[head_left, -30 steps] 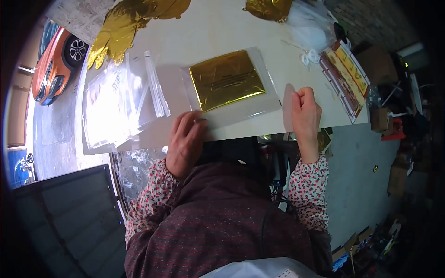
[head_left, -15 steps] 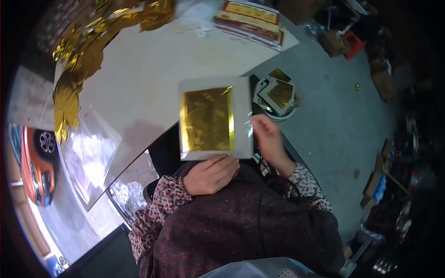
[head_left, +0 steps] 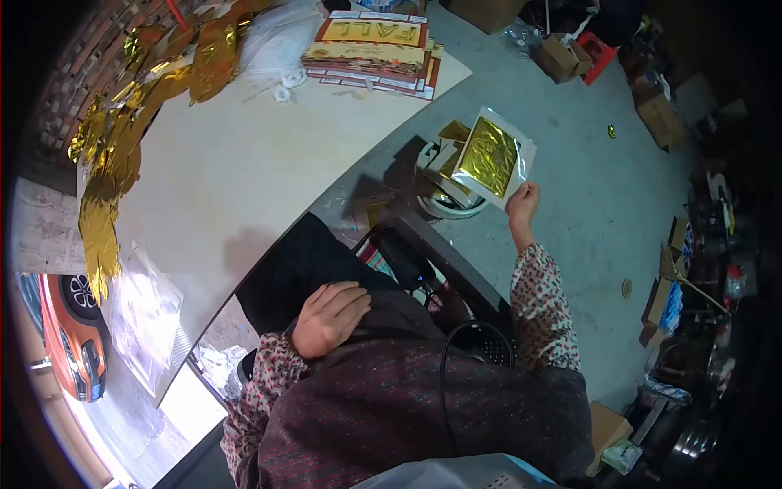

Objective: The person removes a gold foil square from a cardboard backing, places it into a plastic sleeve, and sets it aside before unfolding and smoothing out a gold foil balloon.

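In my right hand point(head_left: 524, 204) is a flat packet point(head_left: 494, 156), gold foil inside a pale border with shiny clear film at its edges. My fingers pinch it by its lower right corner. It hangs tilted over a white round container point(head_left: 456, 213) beside the table, where other gold-and-pale pieces point(head_left: 446, 163) lie in a pile. My left hand point(head_left: 330, 318) rests on my lap, back upward, its fingers loosely stretched and holding nothing.
On the pale table point(head_left: 244, 155), crumpled gold foil point(head_left: 122, 171) runs along the left edge. Printed sheets point(head_left: 375, 49) are stacked at the back right, and clear plastic bags point(head_left: 147, 314) lie at the near left corner. Cardboard boxes point(head_left: 562, 59) stand on the floor.
The packet has moved from in front of my body to the right, over the container, in my right hand. My left hand has let go of it and dropped to my lap.
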### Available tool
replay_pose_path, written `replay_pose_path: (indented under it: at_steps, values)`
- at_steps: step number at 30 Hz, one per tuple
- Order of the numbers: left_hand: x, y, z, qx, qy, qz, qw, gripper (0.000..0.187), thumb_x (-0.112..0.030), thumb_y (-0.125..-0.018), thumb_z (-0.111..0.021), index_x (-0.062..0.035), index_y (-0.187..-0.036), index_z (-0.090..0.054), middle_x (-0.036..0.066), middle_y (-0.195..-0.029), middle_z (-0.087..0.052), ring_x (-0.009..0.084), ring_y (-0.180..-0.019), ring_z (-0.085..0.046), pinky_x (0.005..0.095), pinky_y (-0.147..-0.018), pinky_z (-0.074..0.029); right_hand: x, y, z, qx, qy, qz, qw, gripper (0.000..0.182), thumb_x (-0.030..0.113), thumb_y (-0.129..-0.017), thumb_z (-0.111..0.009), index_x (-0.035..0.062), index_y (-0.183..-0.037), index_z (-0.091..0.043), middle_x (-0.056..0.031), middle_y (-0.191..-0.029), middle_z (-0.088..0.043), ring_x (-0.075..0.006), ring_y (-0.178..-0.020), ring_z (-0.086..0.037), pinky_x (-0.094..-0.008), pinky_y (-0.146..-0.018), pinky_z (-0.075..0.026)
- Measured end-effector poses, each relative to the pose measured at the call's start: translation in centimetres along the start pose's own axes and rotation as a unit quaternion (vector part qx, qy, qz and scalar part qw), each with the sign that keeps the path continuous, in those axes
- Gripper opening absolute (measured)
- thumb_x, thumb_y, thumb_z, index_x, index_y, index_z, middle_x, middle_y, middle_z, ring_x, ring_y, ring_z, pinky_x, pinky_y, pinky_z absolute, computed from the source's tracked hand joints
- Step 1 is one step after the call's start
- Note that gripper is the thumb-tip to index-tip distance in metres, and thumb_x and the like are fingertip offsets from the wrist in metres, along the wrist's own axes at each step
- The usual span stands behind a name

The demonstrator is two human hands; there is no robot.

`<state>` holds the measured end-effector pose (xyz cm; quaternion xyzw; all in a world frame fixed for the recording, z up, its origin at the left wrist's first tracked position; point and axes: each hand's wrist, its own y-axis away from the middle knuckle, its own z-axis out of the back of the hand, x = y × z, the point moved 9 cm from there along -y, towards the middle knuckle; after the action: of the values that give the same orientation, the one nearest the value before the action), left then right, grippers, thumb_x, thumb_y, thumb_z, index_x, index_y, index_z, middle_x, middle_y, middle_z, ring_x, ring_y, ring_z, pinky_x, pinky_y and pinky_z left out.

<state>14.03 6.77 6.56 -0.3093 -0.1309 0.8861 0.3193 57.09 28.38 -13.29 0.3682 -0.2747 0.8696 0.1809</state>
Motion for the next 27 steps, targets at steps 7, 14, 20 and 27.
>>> replay_pose_path:
  at_steps: [7, 14, 20, 27]
  values:
    - [3.9, 0.2, -1.3, 0.004, 0.011, 0.103, 0.995, 0.019, -0.003, -0.077, -0.072, -0.0018, -0.095, -0.069, 0.011, -0.1, -0.069, 0.0296, -0.098, -0.067, 0.0389, -0.079, -0.054, -4.0, -2.3, -5.0, -0.061, 0.022, -0.038, 0.997, 0.019, 0.015, -0.098, -0.049, -0.0017, -0.105, -0.056, -0.0191, -0.087, -0.063, -0.0329, -0.078, -0.062, -0.0425, -0.074, -0.048]
    - [6.2, 0.5, -2.4, 0.048, 0.044, 0.177, 0.982, 0.024, -0.003, -0.076, -0.07, -0.0013, -0.099, -0.068, 0.014, -0.103, -0.068, 0.0325, -0.099, -0.066, 0.0411, -0.082, -0.054, -21.2, 4.7, -12.1, 0.182, 0.165, -0.178, 0.953, 0.033, 0.019, -0.093, -0.057, -0.0052, -0.115, -0.053, -0.0257, -0.092, -0.066, -0.0393, -0.084, -0.066, -0.0455, -0.074, -0.052]
    - [6.8, 1.0, -2.7, 0.048, 0.016, 0.192, 0.98, 0.025, -0.004, -0.075, -0.07, -0.0027, -0.101, -0.069, 0.014, -0.103, -0.068, 0.0318, -0.096, -0.067, 0.0407, -0.082, -0.054, -25.3, 11.3, -13.5, 0.376, 0.231, -0.077, 0.894, 0.038, 0.023, -0.091, -0.063, -0.0044, -0.116, -0.055, -0.0247, -0.09, -0.067, -0.0325, -0.069, -0.069, -0.0428, -0.053, -0.054]
    - [7.2, 2.1, -1.4, 0.027, 0.054, 0.232, 0.971, 0.022, -0.007, -0.077, -0.072, -0.0035, -0.099, -0.069, 0.013, -0.102, -0.069, 0.031, -0.09, -0.067, 0.0402, -0.078, -0.053, -26.9, 20.1, -15.9, 0.616, 0.005, -0.265, 0.742, 0.022, 0.022, -0.092, -0.063, 0.0051, -0.106, -0.062, -0.0094, -0.085, -0.065, -0.023, -0.069, -0.067, -0.0369, -0.051, -0.054]
